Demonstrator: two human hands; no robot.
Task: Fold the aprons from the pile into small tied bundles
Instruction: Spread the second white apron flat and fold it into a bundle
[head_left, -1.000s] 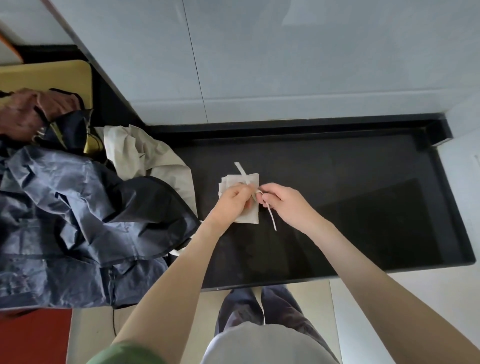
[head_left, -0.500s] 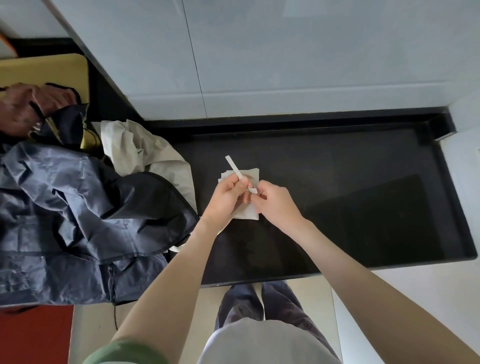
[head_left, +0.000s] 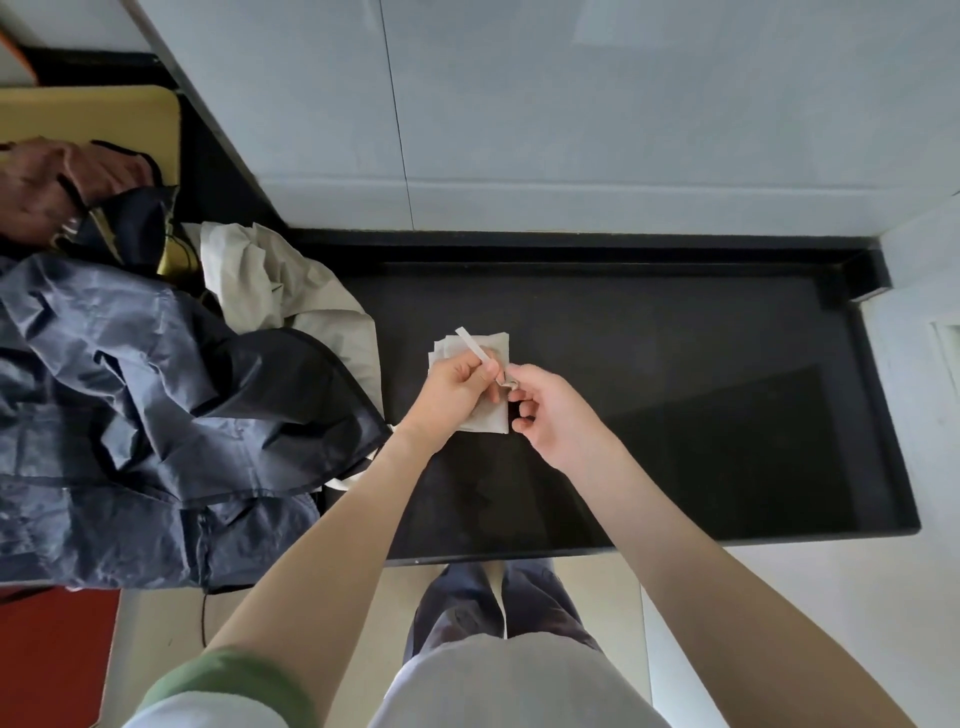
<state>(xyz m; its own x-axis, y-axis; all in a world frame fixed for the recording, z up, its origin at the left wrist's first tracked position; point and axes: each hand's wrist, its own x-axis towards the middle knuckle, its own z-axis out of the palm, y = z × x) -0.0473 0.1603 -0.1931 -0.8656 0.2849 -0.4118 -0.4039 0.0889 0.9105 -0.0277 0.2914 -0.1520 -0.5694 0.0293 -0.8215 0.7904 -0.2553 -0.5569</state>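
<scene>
On the black counter (head_left: 701, 332), your left hand (head_left: 451, 385) pinches the strap (head_left: 470, 343) and your right hand (head_left: 551, 411) pinches its knot (head_left: 507, 384), above the folded apron (head_left: 491, 418). The pile (head_left: 156, 389) sits at nine o'clock.

Just one camera here, head-worn and wide-angle. It looks forward and steeply down over the dark bench (head_left: 675, 415), wall (head_left: 571, 130) up top, the wearer's own legs (head_left: 540, 603) and the floor (head_left: 675, 623) at the bottom edge. Both forearms (head_left: 322, 545) come in from below, and the left hand (head_left: 457, 384) and right hand (head_left: 550, 415) land mid-frame, near enough to make out the strap (head_left: 474, 347) they pinch.
</scene>
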